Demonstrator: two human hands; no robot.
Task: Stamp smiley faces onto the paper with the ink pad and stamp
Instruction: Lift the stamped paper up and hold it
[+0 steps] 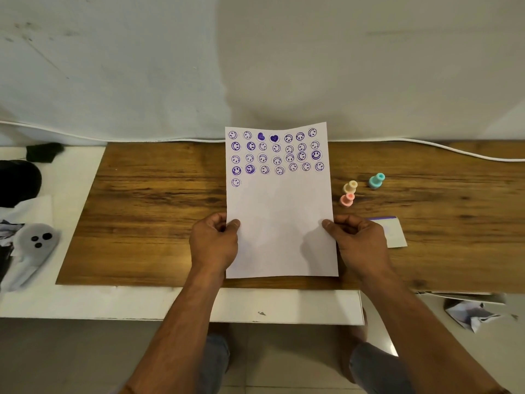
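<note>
A white sheet of paper is held upright and tilted above the wooden board. Its upper part carries several rows of purple smiley prints and two hearts. My left hand pinches its left edge, and my right hand pinches its right edge. Three small stamps stand to the right of the sheet: a yellow stamp, a pink stamp and a teal stamp. The white ink pad with a purple strip lies behind my right hand, partly hidden.
The board lies on a white table. A grey object with black dots and dark items sit at the left. A white cable runs along the back. Crumpled paper lies on the floor at the right.
</note>
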